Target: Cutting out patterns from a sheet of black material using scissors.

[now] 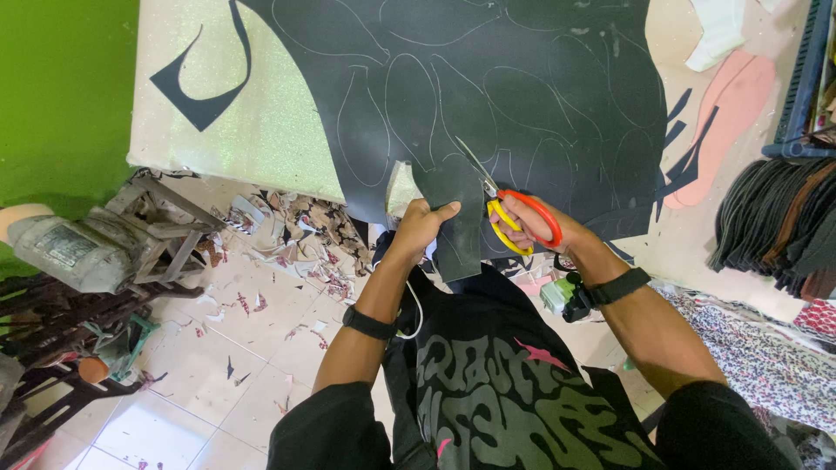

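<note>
Head view: nearest the camera, a black shirt with a grey-green swirling print (pixel 514 392) is seen, and black bands are worn on both wrists. The left hand (pixel 418 228) is closed in a pinch on the lower edge of a large black sheet marked with pale shoe-sole outlines (pixel 488 96); the thumb is laid on top of a hanging strip of it. The right hand (pixel 544 228) is closed through the handles of a pair of scissors with one orange and one yellow loop (pixel 514 222), and the thin metal blades are pointed up and to the left, into the sheet just beside the left thumb. The sheet is spread over a pale glittery board (pixel 252 130), by which the table is covered.

On the tiled floor to the left, a heap of paper and fabric scraps (pixel 296 231) is seen under the board's edge, and a grey motor bearing a small rectangular pale label (pixel 70 248) is set on a dark metal frame. To the right, a stack of dark cut pieces (pixel 779 222) is seen, and further off pink sole-shaped cut-outs (pixel 731 104) are laid on the tabletop.
</note>
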